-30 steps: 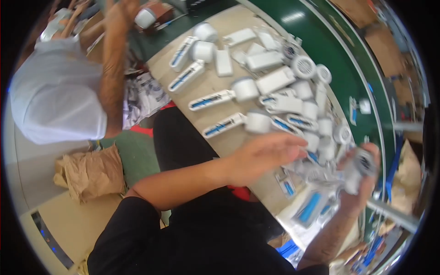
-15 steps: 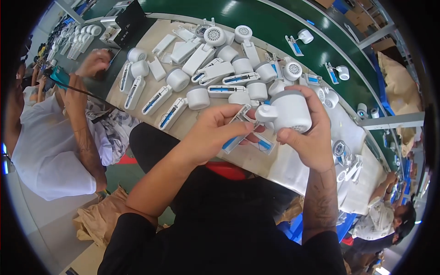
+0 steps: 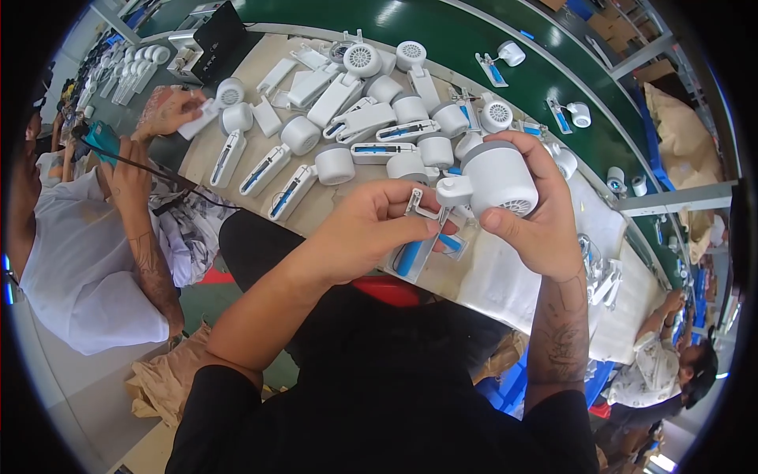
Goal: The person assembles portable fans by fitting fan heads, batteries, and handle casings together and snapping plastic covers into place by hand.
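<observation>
Item 1: left hand [image 3: 355, 233], fingers pinched on 1 open white handle [image 3: 422, 251] with a blue cell [image 3: 408, 257] inside, tilted, above the near side of the desk [image 3: 454, 284].

Item 2: right hand [image 3: 545, 233], fingers curled around 1 white round head [image 3: 497, 178], grey rim uppermost, slotted grille [image 3: 519, 206] low. Its short neck [image 3: 455, 190] reaches the handle's upper end; whether the 2 are joined, cannot tell.

Item 3: 1 second blue-celled handle [image 3: 453, 247] on the desk, partly hidden behind the first.

Item 4: 3 headed units [image 3: 290, 193] side by side, blue showing, left of the heap [image 3: 395, 110] of white heads and handles.

Item 5: 1 green surface [image 3: 426, 28] beyond, bearing more units [image 3: 579, 116].

Item 6: 1 co-worker [image 3: 95, 268] at left, white top, holding a teal tool [image 3: 103, 142].
</observation>
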A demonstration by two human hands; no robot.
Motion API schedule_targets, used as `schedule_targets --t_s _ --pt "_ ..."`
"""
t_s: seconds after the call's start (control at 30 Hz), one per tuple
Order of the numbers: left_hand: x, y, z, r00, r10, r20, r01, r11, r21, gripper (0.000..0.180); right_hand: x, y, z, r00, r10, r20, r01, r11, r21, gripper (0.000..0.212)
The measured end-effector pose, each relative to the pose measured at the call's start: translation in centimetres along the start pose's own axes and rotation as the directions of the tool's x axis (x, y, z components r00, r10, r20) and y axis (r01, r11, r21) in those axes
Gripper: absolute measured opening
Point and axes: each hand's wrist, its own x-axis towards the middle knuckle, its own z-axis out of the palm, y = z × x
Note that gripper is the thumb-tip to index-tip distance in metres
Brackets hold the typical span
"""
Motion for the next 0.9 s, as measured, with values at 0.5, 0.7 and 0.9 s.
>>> schedule_targets --t_s 0.5,0.7,0.9 --pt "0.2 -0.4 1.4 0.999 -0.038 -0.035 0.039 0.999 0.024 0.021 0.8 -1.9 -2.1 0.977 0.075 0.201 -0.031 0.977 -0.210 0.065" --pt "-0.1 0.0 2.4 0.986 -0.164 0.033 0.162 0.985 0.066 0.026 3.5 -4.3 -2.7 0.836 0.337 0.433 -0.087 0.861 -0.501 0.067" --pt "-0.2 -0.2 2.9 0.993 -0.121 0.009 0.120 0.989 0.082 0.030 4.9 -3.9 -2.4 0.791 0.457 0.407 -0.134 0.778 -0.614 0.060"
